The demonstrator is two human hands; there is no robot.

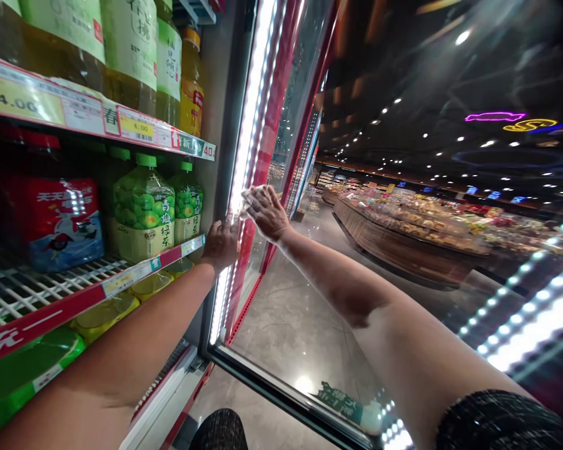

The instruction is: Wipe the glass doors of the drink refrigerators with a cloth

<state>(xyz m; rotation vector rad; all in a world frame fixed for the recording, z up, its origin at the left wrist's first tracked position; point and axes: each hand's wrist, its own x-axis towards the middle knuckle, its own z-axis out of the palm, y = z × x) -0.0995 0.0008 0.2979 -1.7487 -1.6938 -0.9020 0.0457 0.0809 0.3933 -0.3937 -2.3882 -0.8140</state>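
Note:
My left hand (pixel 223 242) is curled round the lit edge of the open glass fridge door (pixel 281 325), beside the end of the middle shelf. My right hand (pixel 264 212) reaches further out and presses a small whitish cloth (pixel 257 192) flat against the door's glass, close to the red frame (pixel 267 144). Both forearms are bare and stretched forward. The cloth is mostly hidden under my fingers and washed out by the light strip.
The fridge shelves (pixel 122 281) on the left hold green tea bottles (pixel 144 209), a red-labelled bottle (pixel 56 215) and yellow price tags (pixel 23 100). Through the glass I see a shop aisle, a wooden display island (pixel 403 244) with goods, and ceiling lights.

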